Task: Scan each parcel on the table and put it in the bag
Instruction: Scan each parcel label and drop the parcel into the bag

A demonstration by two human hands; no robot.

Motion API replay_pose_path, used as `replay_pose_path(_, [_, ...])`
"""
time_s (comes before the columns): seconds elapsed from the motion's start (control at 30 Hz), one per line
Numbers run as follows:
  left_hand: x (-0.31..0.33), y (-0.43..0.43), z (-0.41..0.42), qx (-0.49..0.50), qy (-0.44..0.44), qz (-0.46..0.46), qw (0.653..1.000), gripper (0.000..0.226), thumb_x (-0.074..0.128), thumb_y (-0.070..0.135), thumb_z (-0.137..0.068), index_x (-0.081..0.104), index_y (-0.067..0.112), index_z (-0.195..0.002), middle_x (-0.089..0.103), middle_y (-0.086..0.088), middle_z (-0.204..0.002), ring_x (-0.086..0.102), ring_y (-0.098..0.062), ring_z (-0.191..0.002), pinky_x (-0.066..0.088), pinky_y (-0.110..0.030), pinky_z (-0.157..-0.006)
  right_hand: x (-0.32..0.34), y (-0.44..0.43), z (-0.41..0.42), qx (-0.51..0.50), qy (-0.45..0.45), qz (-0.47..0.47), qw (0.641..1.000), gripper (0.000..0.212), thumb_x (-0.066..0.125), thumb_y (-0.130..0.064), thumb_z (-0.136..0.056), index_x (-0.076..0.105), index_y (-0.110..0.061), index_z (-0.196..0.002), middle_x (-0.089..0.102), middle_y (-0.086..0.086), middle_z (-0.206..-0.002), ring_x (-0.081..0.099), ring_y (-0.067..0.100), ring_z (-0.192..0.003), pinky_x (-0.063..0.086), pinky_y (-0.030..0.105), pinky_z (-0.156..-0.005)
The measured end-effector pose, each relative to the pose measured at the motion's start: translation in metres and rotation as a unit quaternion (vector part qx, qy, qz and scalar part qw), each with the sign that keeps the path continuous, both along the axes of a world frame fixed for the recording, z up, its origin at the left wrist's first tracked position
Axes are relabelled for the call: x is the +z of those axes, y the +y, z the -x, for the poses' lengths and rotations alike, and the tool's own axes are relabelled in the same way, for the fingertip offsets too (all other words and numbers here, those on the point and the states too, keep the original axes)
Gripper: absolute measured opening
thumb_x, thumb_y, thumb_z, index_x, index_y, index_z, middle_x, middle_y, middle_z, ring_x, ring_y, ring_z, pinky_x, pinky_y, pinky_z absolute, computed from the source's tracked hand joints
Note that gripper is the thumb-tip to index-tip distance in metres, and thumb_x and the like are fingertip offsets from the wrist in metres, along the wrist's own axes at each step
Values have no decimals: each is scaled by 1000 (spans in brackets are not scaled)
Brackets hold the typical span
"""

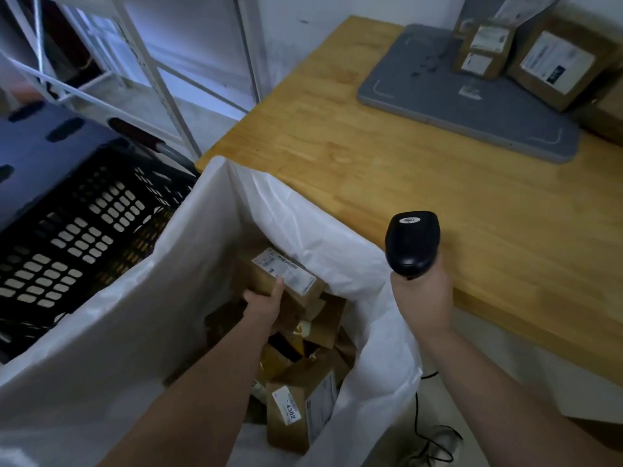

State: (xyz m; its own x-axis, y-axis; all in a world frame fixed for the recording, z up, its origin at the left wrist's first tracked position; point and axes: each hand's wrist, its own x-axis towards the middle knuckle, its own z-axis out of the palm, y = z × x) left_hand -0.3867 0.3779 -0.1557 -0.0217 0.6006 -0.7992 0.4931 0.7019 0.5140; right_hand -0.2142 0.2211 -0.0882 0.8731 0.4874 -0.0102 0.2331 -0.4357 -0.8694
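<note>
A large white bag (pixel 141 318) stands open beside the wooden table (pixel 404 183), with several brown cardboard parcels (pixel 303 409) piled inside. My left hand (pixel 266 303) reaches down into the bag and grips a small brown parcel with a white label (pixel 286 273). My right hand (pixel 423 298) holds a black handheld scanner (pixel 413 242) above the table's near edge, just right of the bag. More labelled brown parcels (pixel 559 65) stand at the table's far right corner.
A grey flat pad (pixel 448 106) lies on the table under some of the parcels. A black perforated crate (pixel 77 237) sits left of the bag. White metal shelving (pixel 145 62) stands behind it. The scanner's black cable (pixel 435 436) runs on the floor.
</note>
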Motion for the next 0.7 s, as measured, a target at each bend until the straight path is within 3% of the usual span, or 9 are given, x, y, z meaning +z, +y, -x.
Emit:
replay_pose_path(0.07, [-14,-4,-3,-113,39,3,993,68,46,53,-95,20,23,-151,37,-16,-147,42,-39,-129,45,-52,-99,-6,-1,-3,2,-4,18,1000,31,63,1,-82,54,-10,-109,53,-10,-70,52,11,-65,39,23,-56])
replay_pose_path(0.17, [-17,-4,-6,-229,52,-52,971,53,45,39,-100,36,13,-146,47,-18,-140,50,-36,-122,45,-42,-98,-17,-3,-5,26,-12,57,998,24,62,-2,-83,54,-9,-105,52,-9,-70,52,17,-66,36,22,-53])
replay_pose_path(0.33, [7,-2,-3,-250,74,-94,961,57,52,32,-98,33,11,-146,45,-13,-142,47,-31,-127,40,-33,-96,-20,-3,-8,68,12,144,987,46,56,-6,-86,46,-11,-131,57,-1,-79,55,24,-73,40,29,-59])
replay_pose_path(0.43, [36,-5,-5,-262,69,-136,953,52,52,26,-98,36,8,-144,48,-13,-141,49,-29,-126,40,-34,-101,-11,-4,-12,96,31,163,981,51,60,-6,-83,46,-11,-131,57,-1,-79,57,23,-74,43,29,-59])
replay_pose_path(0.53, [72,-12,-16,-283,49,-191,939,46,53,23,-97,43,6,-139,52,-12,-135,53,-28,-118,45,-35,-94,8,-13,-22,120,27,175,977,36,67,-18,-84,52,-13,-116,58,-2,-81,55,20,-74,38,27,-54])
replay_pose_path(0.63, [110,-28,-40,-293,1,-217,931,44,53,29,-97,44,11,-137,54,-6,-127,53,-18,-102,41,-29,-82,32,-26,-46,101,31,155,982,18,65,-17,-84,47,-18,-85,49,-4,-64,50,20,-64,30,26,-49])
replay_pose_path(0.7, [132,-40,-64,-305,-36,-234,923,45,54,31,-97,44,12,-137,53,-6,-125,53,-20,-103,41,-29,-83,49,-34,-68,84,26,142,986,33,63,-11,-82,36,-23,-67,41,-5,-56,44,19,-56,26,26,-48])
